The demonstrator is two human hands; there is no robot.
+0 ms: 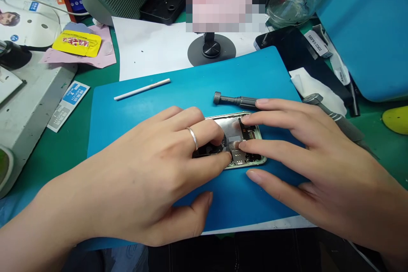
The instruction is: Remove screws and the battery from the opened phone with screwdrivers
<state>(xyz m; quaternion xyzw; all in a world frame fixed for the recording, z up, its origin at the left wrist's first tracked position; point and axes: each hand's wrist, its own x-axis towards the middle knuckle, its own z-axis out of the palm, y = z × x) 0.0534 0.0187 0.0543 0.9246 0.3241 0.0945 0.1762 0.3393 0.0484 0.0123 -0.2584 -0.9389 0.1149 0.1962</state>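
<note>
An opened smartphone (236, 129) lies on a blue mat (191, 80) with its inner parts and pale green frame exposed. My left hand (153, 170), a ring on one finger, covers the phone's left part; its bent fingertips press on the inside, thumb apart. From the other side my right hand (306, 148) spreads its fingers, two tips touching the phone's right half and the thumb hovering below the edge. Its index fingertip is at the end of a dark screwdriver (236, 100) behind the phone. Neither hand grips anything that I can see.
A white stick (142, 89) lies at the mat's back left. Past my right hand are a grey tool (338, 121), a crumpled tissue (317, 87) and a dark phone-like slab (287, 44). A round stand base (211, 49) and a glass jar (296, 0) stand behind.
</note>
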